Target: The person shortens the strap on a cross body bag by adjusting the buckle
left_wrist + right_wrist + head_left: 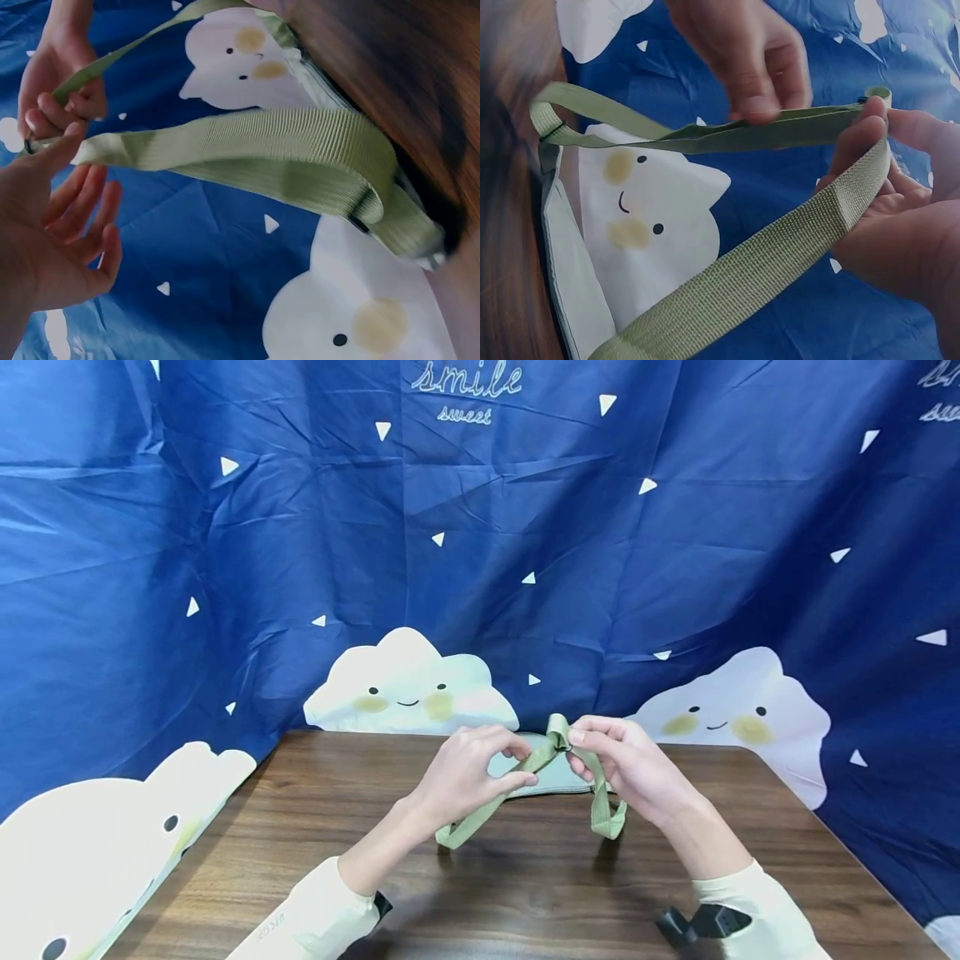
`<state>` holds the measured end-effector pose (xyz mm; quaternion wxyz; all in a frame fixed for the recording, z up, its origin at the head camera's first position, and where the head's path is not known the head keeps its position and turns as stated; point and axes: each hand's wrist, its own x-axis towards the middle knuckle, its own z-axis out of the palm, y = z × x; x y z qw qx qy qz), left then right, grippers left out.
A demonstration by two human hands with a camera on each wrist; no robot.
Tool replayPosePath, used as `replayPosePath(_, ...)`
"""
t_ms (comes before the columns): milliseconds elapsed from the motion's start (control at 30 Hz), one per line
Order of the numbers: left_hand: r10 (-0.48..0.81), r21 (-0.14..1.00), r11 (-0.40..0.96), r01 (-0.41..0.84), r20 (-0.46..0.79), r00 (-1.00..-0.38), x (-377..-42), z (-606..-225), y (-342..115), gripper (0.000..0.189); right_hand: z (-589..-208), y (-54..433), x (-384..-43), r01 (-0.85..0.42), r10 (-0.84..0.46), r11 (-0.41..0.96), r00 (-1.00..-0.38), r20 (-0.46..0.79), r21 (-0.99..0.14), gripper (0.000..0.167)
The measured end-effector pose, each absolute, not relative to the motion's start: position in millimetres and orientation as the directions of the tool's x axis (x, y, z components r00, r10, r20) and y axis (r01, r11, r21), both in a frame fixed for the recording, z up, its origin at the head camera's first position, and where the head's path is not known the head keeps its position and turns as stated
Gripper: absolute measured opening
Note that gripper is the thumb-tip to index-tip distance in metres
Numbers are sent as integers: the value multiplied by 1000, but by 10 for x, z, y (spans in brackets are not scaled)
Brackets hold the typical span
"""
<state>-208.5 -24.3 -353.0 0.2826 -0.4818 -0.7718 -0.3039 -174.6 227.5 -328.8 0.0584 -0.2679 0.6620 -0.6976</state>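
A pale grey-green bag (555, 777) lies at the table's far side, with a ribbed green webbing strap (480, 821) raised above it. My left hand (468, 770) pinches the strap left of its top, thumb on one face and fingers on the other; the left wrist view shows the band (247, 146) running from this hand down to the bag. My right hand (633, 764) pinches the strap between thumb and fingers beside a small folded loop (557, 728). A dark buckle-like piece (863, 99) sits at that loop, partly covered by the right fingertips.
The brown wooden table (360, 827) spreads under both arms. Behind it hangs a blue curtain (465, 577) with white clouds and small triangles. A black strapped device (705, 922) is on the right wrist, and another dark piece (382, 906) is on the left wrist.
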Motion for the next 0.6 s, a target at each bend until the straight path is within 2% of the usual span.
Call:
replayPosePath(167,617,170,421,891,667,-418,-2224,-3610,-298,27,-3256,2378,-1766,-255,-380,-178,-873,305,-950,20)
replayPosePath(333,629,185,440,879,635,-449,-2360,-3672,-361,27,-3278,2414,-1811,-260,-356,-170,-883,306,-950,18)
replayPosePath(533,651,184,481,857,580,-490,-2355,-3647,-382,36,-3331,2377,-1862,-318,-359,-70,-876,322,-945,20)
replayPosePath(600,651,157,492,856,587,-481,-2315,-3630,-355,43,-3352,2359,-1869,-346,-371,-5,-871,323,-938,22)
